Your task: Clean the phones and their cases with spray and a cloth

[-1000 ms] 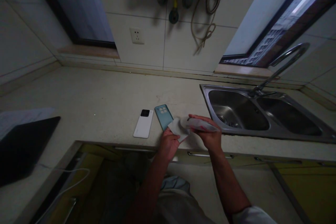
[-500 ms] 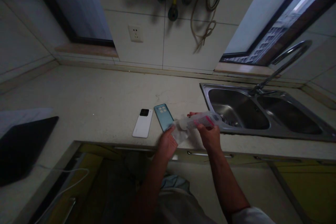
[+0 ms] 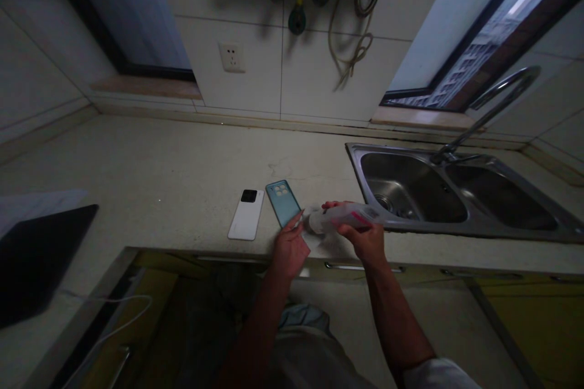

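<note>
My right hand (image 3: 368, 244) is wrapped round a clear plastic bottle (image 3: 351, 214) with pink print, tipped on its side so that its white top points left. My left hand (image 3: 290, 250) pinches a thin whitish sheet (image 3: 314, 242), perhaps a tissue, just under the bottle's top. Whether liquid comes out cannot be made out. Beside my left fingers a blue-green phone case (image 3: 283, 202) lies on the counter, its camera cut-outs at the far end. A white phone (image 3: 246, 219) with a black camera block lies back up, left of the case.
A double steel sink (image 3: 410, 185) with a curved tap (image 3: 497, 94) is set into the counter (image 3: 182, 170) at right. A dark flat object (image 3: 45, 261) and white papers (image 3: 41, 203) lie at far left, a white cable (image 3: 123, 298) below. Pipe fittings and a socket (image 3: 232, 58) are on the wall.
The bottle has turned from being tilted over the sheet to lying nearly level, its top closer to my left hand. My left fingers have shifted slightly. Phone and case stay put.
</note>
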`<move>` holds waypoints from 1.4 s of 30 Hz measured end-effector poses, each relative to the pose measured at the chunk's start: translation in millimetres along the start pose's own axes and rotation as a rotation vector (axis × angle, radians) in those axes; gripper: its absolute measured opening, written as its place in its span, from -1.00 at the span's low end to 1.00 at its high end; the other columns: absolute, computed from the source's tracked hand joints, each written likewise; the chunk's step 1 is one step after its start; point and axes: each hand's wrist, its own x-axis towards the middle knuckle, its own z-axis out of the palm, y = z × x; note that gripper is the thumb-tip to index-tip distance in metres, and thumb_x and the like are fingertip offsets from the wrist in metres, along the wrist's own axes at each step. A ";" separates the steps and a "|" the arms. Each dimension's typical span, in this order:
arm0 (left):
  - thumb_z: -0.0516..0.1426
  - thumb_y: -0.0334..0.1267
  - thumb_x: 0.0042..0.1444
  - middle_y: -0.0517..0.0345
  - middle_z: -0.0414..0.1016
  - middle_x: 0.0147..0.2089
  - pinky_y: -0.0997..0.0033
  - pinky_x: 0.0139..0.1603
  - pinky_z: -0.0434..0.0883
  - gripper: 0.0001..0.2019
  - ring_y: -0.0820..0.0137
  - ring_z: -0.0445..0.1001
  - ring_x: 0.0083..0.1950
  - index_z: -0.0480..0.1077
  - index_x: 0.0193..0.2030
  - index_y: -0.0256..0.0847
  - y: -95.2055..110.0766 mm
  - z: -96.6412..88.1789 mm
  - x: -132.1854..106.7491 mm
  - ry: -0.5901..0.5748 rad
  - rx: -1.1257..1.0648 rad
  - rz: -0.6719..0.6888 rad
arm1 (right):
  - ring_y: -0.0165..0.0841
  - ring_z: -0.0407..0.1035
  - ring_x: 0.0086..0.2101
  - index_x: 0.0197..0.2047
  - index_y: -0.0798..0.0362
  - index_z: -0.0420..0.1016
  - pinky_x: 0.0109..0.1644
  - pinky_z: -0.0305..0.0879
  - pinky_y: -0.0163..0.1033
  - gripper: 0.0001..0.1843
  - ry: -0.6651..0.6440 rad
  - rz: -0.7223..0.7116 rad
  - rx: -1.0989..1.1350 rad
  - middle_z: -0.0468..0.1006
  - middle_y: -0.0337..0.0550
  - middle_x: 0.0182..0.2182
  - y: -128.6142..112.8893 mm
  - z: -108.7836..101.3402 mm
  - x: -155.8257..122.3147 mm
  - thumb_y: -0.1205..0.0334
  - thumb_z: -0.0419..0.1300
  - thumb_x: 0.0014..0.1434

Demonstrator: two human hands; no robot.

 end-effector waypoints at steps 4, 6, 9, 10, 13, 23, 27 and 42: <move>0.15 -0.42 0.12 -0.11 0.60 0.03 -0.06 0.27 0.31 -0.61 0.10 0.48 0.21 0.46 0.11 -0.24 0.7 -1.1 -1.5 -0.012 -0.037 -0.020 | -0.07 0.53 0.00 -0.10 -0.01 0.62 0.14 0.43 0.06 -0.56 0.030 -0.056 -0.023 0.66 -0.03 -0.05 -1.0 3.3 -0.3 0.16 0.53 -0.09; 0.15 -0.42 0.11 -0.11 0.60 0.04 -0.04 0.28 0.31 -0.59 0.10 0.47 0.21 0.46 0.14 -0.24 0.8 -1.7 -1.5 -0.002 -0.047 -0.021 | -0.08 0.55 -0.04 -0.13 -0.01 0.62 0.12 0.44 0.06 -0.60 0.066 -0.078 -0.012 0.68 -0.04 -0.09 1.1 3.0 -0.5 0.17 0.52 -0.08; 0.15 -0.41 0.12 -0.13 0.59 0.07 -0.04 0.28 0.31 -0.54 0.10 0.46 0.23 0.43 0.19 -0.24 1.1 -1.8 -1.1 0.005 -0.048 -0.026 | -0.11 0.56 -0.09 -0.21 -0.01 0.59 0.10 0.44 0.05 -0.67 0.084 -0.099 0.024 0.69 -0.08 -0.13 4.5 1.2 -0.3 0.18 0.51 -0.07; 0.15 -0.40 0.12 -0.13 0.58 0.09 -0.05 0.27 0.32 -0.53 0.10 0.46 0.22 0.41 0.21 -0.23 1.2 -1.5 -1.0 0.002 -0.047 -0.026 | -0.10 0.56 -0.08 -0.22 -0.01 0.59 0.11 0.44 0.06 -0.68 0.083 -0.100 0.035 0.69 -0.08 -0.14 5.3 0.6 -0.1 0.18 0.51 -0.06; 0.14 -0.36 0.14 -0.11 0.58 0.10 -0.08 0.26 0.32 -0.52 0.10 0.48 0.20 0.38 0.24 -0.19 1.1 0.0 -0.5 -0.010 -0.049 -0.029 | -0.06 0.56 -0.06 -0.19 0.01 0.58 0.10 0.45 0.08 -0.61 0.076 -0.051 0.083 0.69 -0.05 -0.14 6.6 -0.2 1.3 0.08 0.51 -0.07; 0.14 -0.50 0.03 0.18 0.57 -0.38 0.46 -0.35 0.41 -0.83 0.44 0.52 -0.42 0.45 -0.26 -0.20 7.1 -5.1 7.1 0.271 -0.100 -0.030 | -0.15 0.57 -0.09 -0.09 -0.21 0.53 0.13 0.43 0.19 -0.53 0.332 0.164 0.510 0.69 -0.23 -0.16 13.2 -8.5 15.5 -0.12 0.47 -0.05; 0.14 -0.32 0.08 0.19 0.49 -0.48 0.48 -0.56 0.31 -0.94 0.44 0.42 -0.56 0.42 -0.30 -0.22 13.8 1.4 7.3 0.260 -0.034 -0.122 | -0.18 0.58 -0.12 -0.09 -0.22 0.56 0.10 0.45 0.18 -0.64 0.366 0.213 0.573 0.70 -0.24 -0.17 25.9 -12.9 16.0 -0.10 0.40 0.06; 0.31 -0.13 -0.11 0.35 0.23 -0.72 0.57 -0.72 0.01 -0.70 0.59 0.12 -0.73 0.56 -0.27 -0.29 12.1 18.9 -3.1 0.196 0.421 -0.075 | -0.28 0.58 -0.17 -0.14 -0.11 0.54 -0.06 0.53 -0.08 -0.67 0.419 0.192 0.410 0.69 -0.24 -0.20 51.9 -12.4 14.2 -0.07 0.39 0.08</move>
